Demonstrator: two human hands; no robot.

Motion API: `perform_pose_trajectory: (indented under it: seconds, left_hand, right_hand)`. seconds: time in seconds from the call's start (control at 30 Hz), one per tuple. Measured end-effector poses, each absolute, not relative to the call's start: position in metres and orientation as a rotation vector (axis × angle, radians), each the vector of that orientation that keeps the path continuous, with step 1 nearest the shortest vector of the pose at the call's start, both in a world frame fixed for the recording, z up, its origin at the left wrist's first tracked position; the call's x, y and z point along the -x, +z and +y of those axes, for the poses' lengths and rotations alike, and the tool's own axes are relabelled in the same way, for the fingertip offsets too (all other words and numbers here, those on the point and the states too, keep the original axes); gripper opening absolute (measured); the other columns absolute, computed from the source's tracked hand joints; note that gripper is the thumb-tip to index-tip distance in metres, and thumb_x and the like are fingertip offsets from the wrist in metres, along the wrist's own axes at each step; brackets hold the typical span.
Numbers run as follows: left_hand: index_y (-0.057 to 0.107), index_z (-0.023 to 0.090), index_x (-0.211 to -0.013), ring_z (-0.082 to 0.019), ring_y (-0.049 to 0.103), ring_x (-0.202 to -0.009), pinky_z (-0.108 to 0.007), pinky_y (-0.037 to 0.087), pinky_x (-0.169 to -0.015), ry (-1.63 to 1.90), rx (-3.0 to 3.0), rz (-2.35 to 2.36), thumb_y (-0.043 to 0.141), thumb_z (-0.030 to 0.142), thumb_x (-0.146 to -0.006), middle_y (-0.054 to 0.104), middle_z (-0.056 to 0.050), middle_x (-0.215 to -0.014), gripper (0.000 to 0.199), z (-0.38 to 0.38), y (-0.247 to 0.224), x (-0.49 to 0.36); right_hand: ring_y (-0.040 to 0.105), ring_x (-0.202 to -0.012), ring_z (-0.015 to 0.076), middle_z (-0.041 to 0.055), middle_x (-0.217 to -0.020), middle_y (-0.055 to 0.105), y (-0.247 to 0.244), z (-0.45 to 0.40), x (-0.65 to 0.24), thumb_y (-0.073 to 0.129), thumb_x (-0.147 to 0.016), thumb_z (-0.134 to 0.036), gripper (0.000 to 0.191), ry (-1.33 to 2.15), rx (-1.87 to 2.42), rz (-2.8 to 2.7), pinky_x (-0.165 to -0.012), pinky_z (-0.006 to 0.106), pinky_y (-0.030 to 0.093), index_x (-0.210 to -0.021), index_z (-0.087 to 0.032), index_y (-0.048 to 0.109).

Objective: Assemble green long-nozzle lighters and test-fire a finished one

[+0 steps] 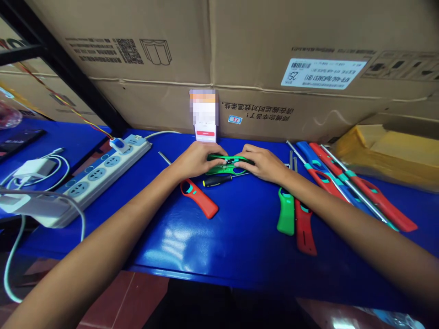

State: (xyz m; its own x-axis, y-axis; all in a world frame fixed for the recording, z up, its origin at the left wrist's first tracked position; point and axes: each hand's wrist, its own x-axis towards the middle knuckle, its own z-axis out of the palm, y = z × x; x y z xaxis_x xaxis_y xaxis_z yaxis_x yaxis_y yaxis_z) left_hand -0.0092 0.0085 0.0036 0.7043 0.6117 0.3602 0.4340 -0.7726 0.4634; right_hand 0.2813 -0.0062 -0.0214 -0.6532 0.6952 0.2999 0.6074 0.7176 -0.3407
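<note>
Both my hands meet over the blue table. My left hand (197, 160) and my right hand (262, 163) grip the ends of a green plastic utility lighter body (227, 164), which seems to be in two stacked parts. Just below it lies a small black-and-yellow screwdriver (217, 181). A red lighter handle (199, 198) lies near my left hand, with a thin metal rod (165, 158) beyond my left forearm. Near my right forearm lie a loose green handle (286, 212) and a red handle (304, 229). Further right are long red-and-blue lighters (363, 188).
A white power strip (103, 178) with a charger (30, 169) and cables lies at the left of the blue table (240, 246). A blurred upright phone (205, 114) leans against large cardboard boxes (137, 77). Yellow packaging (384, 153) sits at the right.
</note>
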Motion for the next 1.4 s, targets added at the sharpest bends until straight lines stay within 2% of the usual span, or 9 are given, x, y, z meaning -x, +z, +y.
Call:
perform_pose_trajectory:
  seconds: [0.17,0.3,0.37,0.5,0.6,0.7,0.87,1.13,1.4]
  left_hand:
    - [0.086,0.020,-0.114,-0.020,0.078,-0.092,-0.031,0.056,-0.086,0.729,-2.488,0.828,0.077,0.035,-0.104,0.088,-0.005,-0.105,0.020,0.011,0.004,0.011]
    - [0.087,0.021,-0.112,-0.020,0.077,-0.090,-0.031,0.054,-0.085,0.750,-2.390,0.845,0.079,0.037,-0.102,0.087,-0.004,-0.102,0.020,0.012,0.001,0.010]
    - [0.087,0.021,-0.111,-0.019,0.077,-0.090,-0.031,0.053,-0.083,0.755,-2.347,0.858,0.081,0.035,-0.100,0.087,-0.004,-0.100,0.019,0.013,0.000,0.010]
    - [0.088,0.021,-0.103,-0.019,0.076,-0.087,-0.031,0.053,-0.081,0.766,-2.286,0.871,0.086,0.036,-0.096,0.087,-0.003,-0.096,0.017,0.015,-0.003,0.009]
    - [0.088,0.021,-0.100,-0.019,0.077,-0.087,-0.031,0.054,-0.082,0.782,-2.261,0.883,0.087,0.037,-0.095,0.088,-0.004,-0.095,0.017,0.015,-0.004,0.009]
    - [0.089,0.022,-0.101,-0.019,0.077,-0.086,-0.032,0.053,-0.081,0.780,-2.276,0.903,0.085,0.038,-0.097,0.088,-0.004,-0.095,0.017,0.015,-0.004,0.009]
    - [0.089,0.021,-0.105,-0.018,0.076,-0.084,-0.031,0.052,-0.080,0.755,-2.333,0.885,0.079,0.038,-0.101,0.088,-0.003,-0.096,0.020,0.013,-0.002,0.009]
    - [0.087,0.021,-0.111,-0.019,0.077,-0.088,-0.032,0.056,-0.083,0.713,-2.371,0.867,0.072,0.039,-0.104,0.088,-0.005,-0.103,0.025,0.011,-0.002,0.008]
    - [0.087,0.020,-0.108,-0.017,0.074,-0.082,-0.030,0.054,-0.079,0.714,-2.372,0.864,0.071,0.041,-0.105,0.088,-0.004,-0.098,0.027,0.009,0.001,0.006]
  right_hand:
    - [0.073,-0.108,0.0288,0.0105,-0.120,0.076,-0.019,-0.011,-0.280,0.066,-0.112,-0.042,0.025,0.254,1.009,-2.436,-0.094,0.040,0.056,-0.129,-0.024,0.071]
    - [0.070,-0.090,0.0256,0.0072,-0.111,0.076,-0.020,-0.013,-0.280,0.075,-0.105,-0.042,0.026,0.242,1.080,-2.333,-0.083,0.037,0.053,-0.121,-0.025,0.062]
    - [0.069,-0.087,0.0247,0.0066,-0.108,0.075,-0.020,-0.013,-0.280,0.075,-0.105,-0.041,0.024,0.221,1.059,-2.332,-0.080,0.036,0.052,-0.116,-0.026,0.061]
    - [0.071,-0.093,0.0257,0.0083,-0.110,0.075,-0.019,-0.013,-0.280,0.071,-0.109,-0.039,0.016,0.170,0.952,-2.371,-0.085,0.038,0.056,-0.112,-0.025,0.064]
    - [0.077,-0.104,0.0276,0.0100,-0.115,0.080,-0.017,-0.015,-0.280,0.072,-0.110,-0.038,0.014,0.114,0.892,-2.372,-0.093,0.042,0.061,-0.113,-0.024,0.070]
    - [0.081,-0.117,0.0297,0.0125,-0.129,0.084,-0.016,-0.018,-0.279,0.074,-0.110,-0.039,0.018,-0.025,0.868,-2.344,-0.103,0.045,0.064,-0.113,-0.022,0.078]
    - [0.081,-0.127,0.0341,0.0137,-0.150,0.079,-0.017,-0.020,-0.279,0.079,-0.107,-0.042,0.022,-0.089,0.943,-2.337,-0.109,0.053,0.066,-0.112,-0.022,0.085]
    - [0.081,-0.126,0.0319,0.0115,-0.150,0.078,-0.018,-0.020,-0.275,0.073,-0.106,-0.034,0.015,0.158,0.990,-2.290,-0.107,0.052,0.066,-0.099,-0.023,0.080]
    - [0.082,-0.119,0.0313,0.0120,-0.140,0.082,-0.018,-0.021,-0.274,0.072,-0.104,-0.034,0.013,0.112,1.008,-2.299,-0.099,0.047,0.065,-0.096,-0.023,0.073]
